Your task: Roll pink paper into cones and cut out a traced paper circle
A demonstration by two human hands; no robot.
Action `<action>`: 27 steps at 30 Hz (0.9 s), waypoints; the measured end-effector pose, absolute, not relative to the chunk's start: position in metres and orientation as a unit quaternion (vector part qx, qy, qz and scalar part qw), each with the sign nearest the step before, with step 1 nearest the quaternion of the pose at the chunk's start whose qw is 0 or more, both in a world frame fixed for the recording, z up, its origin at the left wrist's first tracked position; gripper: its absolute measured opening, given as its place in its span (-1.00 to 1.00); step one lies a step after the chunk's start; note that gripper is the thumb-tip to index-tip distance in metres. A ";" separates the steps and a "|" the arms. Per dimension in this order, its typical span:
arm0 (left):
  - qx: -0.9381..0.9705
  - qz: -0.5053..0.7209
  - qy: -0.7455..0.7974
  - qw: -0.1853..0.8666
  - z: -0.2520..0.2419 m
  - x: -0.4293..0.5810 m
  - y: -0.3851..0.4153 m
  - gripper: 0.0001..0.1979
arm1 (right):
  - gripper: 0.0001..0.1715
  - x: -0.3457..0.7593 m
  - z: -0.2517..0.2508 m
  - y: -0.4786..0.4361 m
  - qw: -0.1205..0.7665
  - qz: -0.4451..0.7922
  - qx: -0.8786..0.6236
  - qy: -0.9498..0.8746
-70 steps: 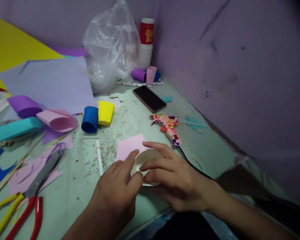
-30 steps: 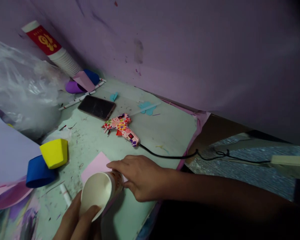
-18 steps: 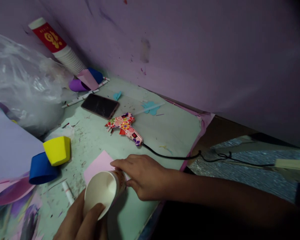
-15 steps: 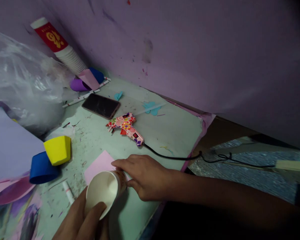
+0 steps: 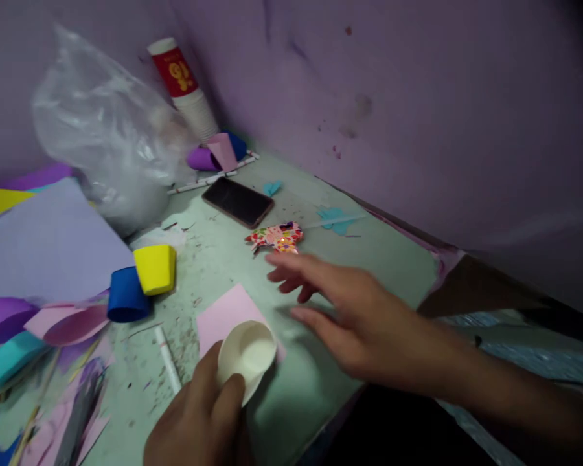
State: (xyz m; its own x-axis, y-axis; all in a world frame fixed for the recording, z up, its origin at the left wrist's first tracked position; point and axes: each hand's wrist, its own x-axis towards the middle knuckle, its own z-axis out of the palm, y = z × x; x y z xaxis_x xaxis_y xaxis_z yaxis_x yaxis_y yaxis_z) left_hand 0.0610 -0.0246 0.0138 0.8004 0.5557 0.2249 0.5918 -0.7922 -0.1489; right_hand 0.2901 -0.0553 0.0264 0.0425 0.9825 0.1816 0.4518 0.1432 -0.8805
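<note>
A white paper cup (image 5: 253,353) is pinched at its rim by my left hand (image 5: 206,411), its mouth tilted up toward me. Beneath and behind the cup lies a pink square sheet (image 5: 233,310). Over the table to the right, my right hand (image 5: 350,310) is held with fingers apart and nothing between them. Just beyond its fingertips rests a flower-patterned hot glue gun (image 5: 276,237); the hand covers its handle and part of its cord. A clear glue stick (image 5: 328,222) sticks out of the gun's back end.
Behind the gun lies a phone (image 5: 238,200). Leaning at the wall is a stack of paper cups (image 5: 194,110) beside a plastic bag (image 5: 111,129). Yellow (image 5: 154,268) and blue foam pieces (image 5: 127,294) stand left, near a white marker (image 5: 168,359). Scissors (image 5: 80,417) lie among scraps.
My right hand has let go of the cup and moved up and right toward the glue gun, opening its fingers. My left hand still holds the cup. The view has shifted left.
</note>
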 end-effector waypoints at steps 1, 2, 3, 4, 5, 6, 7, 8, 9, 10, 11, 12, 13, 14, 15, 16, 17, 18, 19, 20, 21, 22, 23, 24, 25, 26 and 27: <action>-0.939 -0.081 -0.317 0.108 0.016 0.065 -0.026 -0.72 | -0.35 0.294 0.034 -0.051 0.440 0.290 -0.577 -0.624; -0.935 -0.079 -0.330 0.105 0.017 0.068 -0.028 -0.73 | -0.34 0.297 0.040 -0.045 0.444 0.272 -0.576 -0.631; -0.932 -0.075 -0.341 0.098 0.019 0.071 -0.029 -0.73 | -0.34 0.298 0.046 -0.038 0.445 0.254 -0.572 -0.640; -0.929 -0.069 -0.351 0.092 0.020 0.073 -0.030 -0.73 | -0.35 0.299 0.051 -0.030 0.444 0.238 -0.565 -0.653; -0.928 -0.063 -0.358 0.086 0.020 0.075 -0.031 -0.75 | -0.37 0.298 0.056 -0.022 0.442 0.225 -0.554 -0.669; -0.926 -0.060 -0.364 0.084 0.020 0.076 -0.031 -0.76 | -0.41 0.295 0.060 -0.013 0.437 0.214 -0.540 -0.687; -0.923 -0.061 -0.371 0.084 0.019 0.076 -0.031 -0.77 | -0.46 0.292 0.063 -0.003 0.429 0.209 -0.524 -0.706; -0.920 -0.067 -0.377 0.083 0.018 0.077 -0.032 -0.78 | -0.53 0.288 0.066 0.008 0.417 0.206 -0.507 -0.726; -0.917 -0.080 -0.383 0.081 0.015 0.077 -0.032 -0.78 | -0.59 0.282 0.068 0.019 0.401 0.204 -0.491 -0.746; -0.913 -0.098 -0.388 0.075 0.012 0.078 -0.033 -0.79 | -0.64 0.276 0.070 0.031 0.380 0.203 -0.476 -0.766; -0.909 -0.121 -0.394 0.068 0.007 0.080 -0.033 -0.81 | -0.68 0.268 0.072 0.042 0.354 0.201 -0.464 -0.787; -0.902 -0.144 -0.403 0.062 0.001 0.082 -0.034 -0.83 | -0.73 0.260 0.073 0.053 0.320 0.198 -0.454 -0.807; -0.892 -0.168 -0.417 0.056 -0.005 0.084 -0.036 -0.87 | -0.77 0.250 0.074 0.063 0.281 0.193 -0.447 -0.827; -0.876 -0.195 -0.438 0.053 -0.011 0.087 -0.037 -0.90 | -0.81 0.240 0.074 0.073 0.239 0.187 -0.442 -0.844; -0.857 -0.212 -0.469 0.041 -0.017 0.090 -0.039 -0.85 | -0.83 0.229 0.074 0.081 0.199 0.180 -0.435 -0.859; -0.838 -0.225 -0.498 0.019 -0.023 0.092 -0.041 -0.76 | -0.83 0.218 0.073 0.088 0.166 0.170 -0.424 -0.874; -0.820 -0.234 -0.522 -0.005 -0.026 0.094 -0.042 -0.69 | -0.82 0.207 0.070 0.094 0.137 0.157 -0.405 -0.890; -0.809 -0.238 -0.537 -0.031 -0.029 0.095 -0.043 -0.65 | -0.81 0.195 0.067 0.098 0.109 0.142 -0.372 -0.911; -0.804 -0.238 -0.542 -0.054 -0.029 0.094 -0.044 -0.62 | -0.81 0.185 0.063 0.101 0.083 0.123 -0.325 -0.934; -0.807 -0.234 -0.537 -0.070 -0.028 0.092 -0.044 -0.62 | -0.81 0.175 0.057 0.102 0.051 0.103 -0.267 -0.957; -0.816 -0.229 -0.525 -0.078 -0.026 0.090 -0.044 -0.63 | -0.83 0.166 0.051 0.103 0.017 0.084 -0.203 -0.975; -0.829 -0.225 -0.506 -0.077 -0.023 0.087 -0.043 -0.65 | -0.86 0.158 0.045 0.103 -0.011 0.068 -0.146 -0.987; -0.845 -0.221 -0.481 -0.074 -0.020 0.083 -0.041 -0.66 | -0.88 0.151 0.039 0.102 -0.035 0.055 -0.100 -0.993; -0.861 -0.218 -0.453 -0.069 -0.018 0.080 -0.039 -0.68 | -0.86 0.146 0.034 0.102 -0.043 0.045 -0.070 -0.996; -0.873 -0.221 -0.432 -0.058 -0.016 0.078 -0.037 -0.70 | -0.82 0.142 0.028 0.101 -0.048 0.038 -0.051 -0.997; -0.881 -0.224 -0.415 -0.047 -0.015 0.076 -0.036 -0.71 | -0.78 0.140 0.024 0.101 -0.050 0.033 -0.038 -0.997; -0.885 -0.228 -0.404 -0.039 -0.015 0.075 -0.035 -0.71 | -0.76 0.139 0.021 0.101 -0.048 0.031 -0.031 -0.998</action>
